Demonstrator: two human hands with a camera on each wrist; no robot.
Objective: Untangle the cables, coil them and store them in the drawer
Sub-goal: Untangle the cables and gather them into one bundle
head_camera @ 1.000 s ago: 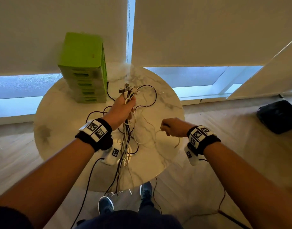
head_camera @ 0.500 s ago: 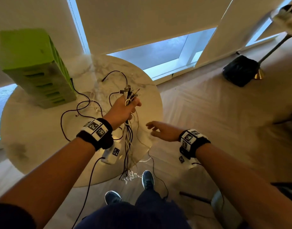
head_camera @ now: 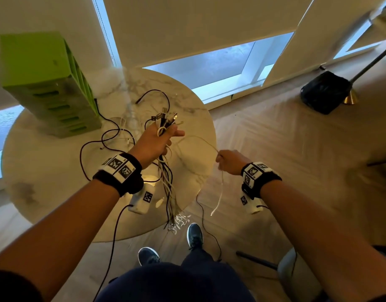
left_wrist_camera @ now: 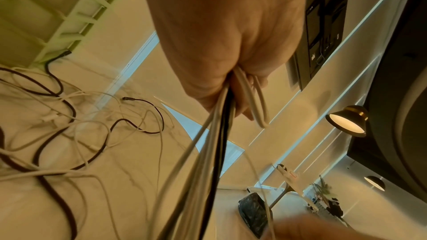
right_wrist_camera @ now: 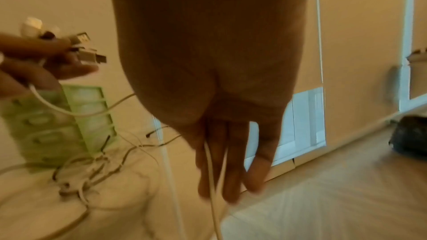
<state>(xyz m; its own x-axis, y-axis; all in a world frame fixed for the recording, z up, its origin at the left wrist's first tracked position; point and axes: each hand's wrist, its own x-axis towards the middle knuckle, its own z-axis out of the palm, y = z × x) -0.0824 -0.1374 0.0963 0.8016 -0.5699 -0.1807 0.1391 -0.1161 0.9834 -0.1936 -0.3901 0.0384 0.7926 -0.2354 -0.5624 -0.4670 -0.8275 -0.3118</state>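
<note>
left hand [head_camera: 153,141] raised, fist round cable bundle [head_camera: 165,182] | right hand [head_camera: 230,161] pinches white cable [head_camera: 219,192]

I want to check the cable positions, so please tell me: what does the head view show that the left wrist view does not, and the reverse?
Only the head view shows the right hand pinching a thin white cable whose free end hangs toward the floor, and the metal USB plugs sticking up above the left hand.

Only the left wrist view shows two lit lamps with dark shades.

Both show the bundle of black and white cables gripped by the left hand, the loose cables on the round marble table, and the green plastic drawer unit.
</note>
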